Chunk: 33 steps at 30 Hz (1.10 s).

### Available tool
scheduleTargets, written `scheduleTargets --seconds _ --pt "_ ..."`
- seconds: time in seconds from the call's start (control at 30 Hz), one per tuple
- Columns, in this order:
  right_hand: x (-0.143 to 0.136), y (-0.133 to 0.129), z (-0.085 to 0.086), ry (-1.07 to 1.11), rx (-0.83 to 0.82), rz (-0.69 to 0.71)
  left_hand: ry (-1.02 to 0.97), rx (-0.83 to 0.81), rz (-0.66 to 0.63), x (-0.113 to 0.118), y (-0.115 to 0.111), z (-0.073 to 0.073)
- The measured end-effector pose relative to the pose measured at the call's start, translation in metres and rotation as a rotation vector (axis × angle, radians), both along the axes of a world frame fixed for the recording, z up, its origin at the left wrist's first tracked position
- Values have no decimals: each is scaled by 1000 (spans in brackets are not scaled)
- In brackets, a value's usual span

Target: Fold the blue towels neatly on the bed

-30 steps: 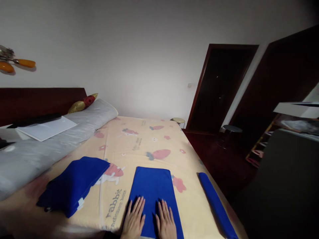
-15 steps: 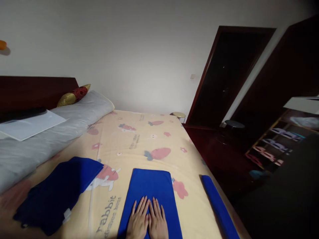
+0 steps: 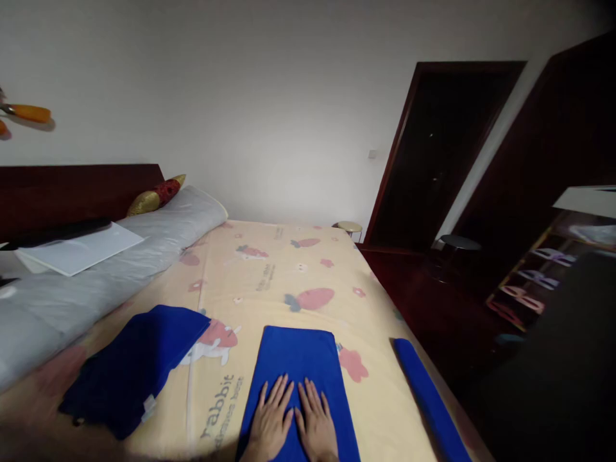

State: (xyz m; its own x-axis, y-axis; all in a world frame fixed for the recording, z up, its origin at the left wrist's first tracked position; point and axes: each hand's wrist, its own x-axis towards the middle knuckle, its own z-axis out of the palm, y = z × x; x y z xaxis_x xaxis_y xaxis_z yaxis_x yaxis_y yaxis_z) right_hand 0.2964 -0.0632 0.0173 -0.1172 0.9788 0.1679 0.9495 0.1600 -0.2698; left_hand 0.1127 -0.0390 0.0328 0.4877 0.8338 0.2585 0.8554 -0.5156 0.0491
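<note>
A flat blue cloth, folded into a long panel, lies on the bed near its front edge. My left hand rests palm down on it, fingers spread. Beside it, a small gap away, my right hand also lies flat on the cloth, fingers extended. Left of them is a loosely folded dark blue cloth with a white tag. A narrow blue roll lies along the bed's right side, touched by neither hand.
The bed has a patterned yellow sheet. A grey bedding roll at the left carries white boards and a red-gold cushion. Stools and a shoe rack stand beyond the bed's right side.
My hands have moved apart from each other, leaving a gap between them on the blue cloth. The view has shifted slightly, so more of the left wall shows.
</note>
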Motion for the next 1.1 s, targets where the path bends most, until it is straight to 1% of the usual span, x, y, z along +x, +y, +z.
scheduleTargets --seconds 0.07,0.13,0.2,0.23,0.27,0.33,0.43,0.5,0.53,0.6,0.67,0.73,0.8,0.83,0.9,0.97,1.1 --pt "23 -4 3 -4 -27 -109 5 10 68 -22 3 0" --pt "47 -9 2 -12 -34 -192 13 12 95 -44 5 0" --pt "63 -12 -1 -17 -24 -198 23 26 74 -58 6 2" --pt "66 -12 -3 -20 -11 -190 27 36 66 -60 6 4" --pt "65 -11 -4 -23 8 -178 28 44 64 -58 7 6" --pt "54 -5 -4 -29 59 -146 21 48 58 -46 8 12" --pt "24 12 -1 -31 101 -33 2 7 1 -15 11 16" --pt "4 27 2 -27 89 63 -8 -26 -22 7 18 13" --pt "-3 35 3 -22 81 95 -11 -38 -29 17 23 11" --pt "-10 54 4 -11 75 112 -13 -48 -37 32 38 6" --pt "-5 74 5 -13 72 97 -11 -49 -51 40 60 4" --pt "11 96 8 -23 60 115 -5 -55 -54 37 88 6" --pt "33 116 10 -26 40 107 -1 -65 -13 28 115 10" --pt "44 125 11 -23 30 67 -4 -67 35 21 127 13" --pt "63 137 12 -20 24 -60 -15 -63 155 10 143 17" --pt "72 142 13 -22 39 -149 -22 -57 231 3 151 21" --pt "75 142 13 -37 61 -154 -6 -74 238 2 150 23"
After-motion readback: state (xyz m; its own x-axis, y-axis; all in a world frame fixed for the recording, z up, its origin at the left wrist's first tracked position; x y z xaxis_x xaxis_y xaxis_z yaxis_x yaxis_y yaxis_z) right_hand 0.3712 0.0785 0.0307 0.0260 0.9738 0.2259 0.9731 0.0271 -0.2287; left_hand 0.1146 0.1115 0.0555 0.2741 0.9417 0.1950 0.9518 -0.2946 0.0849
